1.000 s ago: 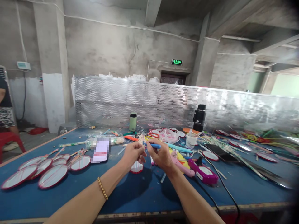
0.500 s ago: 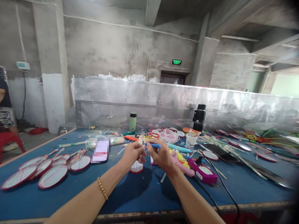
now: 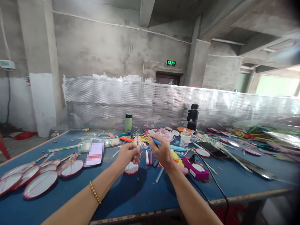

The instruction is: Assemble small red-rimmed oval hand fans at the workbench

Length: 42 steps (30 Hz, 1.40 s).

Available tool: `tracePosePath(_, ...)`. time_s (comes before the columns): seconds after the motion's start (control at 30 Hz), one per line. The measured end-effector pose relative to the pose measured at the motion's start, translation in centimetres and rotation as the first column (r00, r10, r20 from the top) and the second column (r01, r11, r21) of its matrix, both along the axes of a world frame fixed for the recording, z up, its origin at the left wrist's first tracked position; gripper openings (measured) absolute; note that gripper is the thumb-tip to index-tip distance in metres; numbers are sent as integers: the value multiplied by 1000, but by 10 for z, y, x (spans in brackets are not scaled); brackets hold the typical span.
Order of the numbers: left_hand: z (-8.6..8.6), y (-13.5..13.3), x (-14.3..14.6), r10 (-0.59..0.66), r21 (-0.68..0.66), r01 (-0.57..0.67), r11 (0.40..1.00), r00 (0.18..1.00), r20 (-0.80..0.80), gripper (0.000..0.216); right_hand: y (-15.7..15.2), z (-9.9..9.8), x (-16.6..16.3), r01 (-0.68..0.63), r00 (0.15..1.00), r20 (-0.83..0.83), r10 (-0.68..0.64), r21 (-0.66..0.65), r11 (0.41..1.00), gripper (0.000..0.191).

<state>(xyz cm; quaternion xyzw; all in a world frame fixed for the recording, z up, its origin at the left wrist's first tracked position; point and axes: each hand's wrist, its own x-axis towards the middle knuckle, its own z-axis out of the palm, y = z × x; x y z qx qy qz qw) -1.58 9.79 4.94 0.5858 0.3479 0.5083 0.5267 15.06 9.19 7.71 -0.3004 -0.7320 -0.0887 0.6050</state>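
Observation:
My left hand (image 3: 128,155) pinches a thin flat stick (image 3: 137,136) that points upward; a bluish mark shows on it just above my fingers. Directly below that hand is a small white disc with a red rim (image 3: 131,169), and I cannot tell whether it is joined to the stick. In my right hand (image 3: 162,150) is a blue marker pen (image 3: 154,140), held slightly apart from the stick. Between my hands several markers lie on the table, among them a pink marker (image 3: 147,157) and a purple marker (image 3: 151,158). A translucent glue stick (image 3: 159,175) lies nearer me.
Several red-rimmed round fans (image 3: 41,184) lie at left beside a phone (image 3: 95,153). A purple box (image 3: 196,168) with black cords is at right. Behind stand a green bottle (image 3: 128,122), a black thermos (image 3: 193,117) and a white cup (image 3: 185,138), before a perforated metal screen (image 3: 110,103).
My right hand has drawn the blue marker away from the stick, uncovering the markers on the table. My left hand keeps its pinch. The view has swung somewhat to the right.

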Motion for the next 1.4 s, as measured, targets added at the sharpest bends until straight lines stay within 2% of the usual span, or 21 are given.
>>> tracePosePath(0.13,-1,-1,-2,-10,2,10,1000,1000,-23,19,1,15,19,85,995,61,-84,-6,996,20)
tracePosePath(0.23,-1,0,-4,-4,10,4,1000,999,-42,20,-1,28,37,219,960,189,-207,-47,975,22)
tracePosePath(0.3,-1,0,-4,1,12,0,1000,999,-37,19,-3,32,47,367,873,382,-305,-101,925,26)
tracePosePath(0.37,1,1,-4,8,8,-8,1000,1000,-29,19,-4,31,52,539,704,614,-357,-136,831,36)
tracePosePath(0.43,3,1,-5,19,4,-19,1000,999,-30,19,-2,25,53,646,548,767,-335,-133,752,40)
tracePosePath(0.47,4,0,-6,28,3,-28,1000,999,-33,19,0,21,51,667,498,809,-313,-127,734,39)
tracePosePath(0.6,8,-2,-9,56,8,-55,998,998,-43,17,11,5,41,681,396,890,-225,-121,722,31)
tracePosePath(0.77,8,-3,-9,54,10,-54,999,997,-49,16,20,-10,32,717,298,938,-176,-99,690,20)
tracePosePath(0.93,8,-3,-8,39,29,-38,999,998,-47,15,16,-13,27,719,245,955,-169,-62,692,20)
tracePosePath(1.13,13,-6,-9,49,34,-47,998,997,-52,15,5,11,36,703,274,937,-215,-42,710,26)
tracePosePath(1.2,15,-6,-11,53,40,-51,998,997,-49,15,0,13,40,695,285,938,-198,-60,716,26)
tracePosePath(1.4,21,-4,-16,61,53,-60,997,998,-18,17,-4,-11,40,633,320,943,-95,-138,762,23)
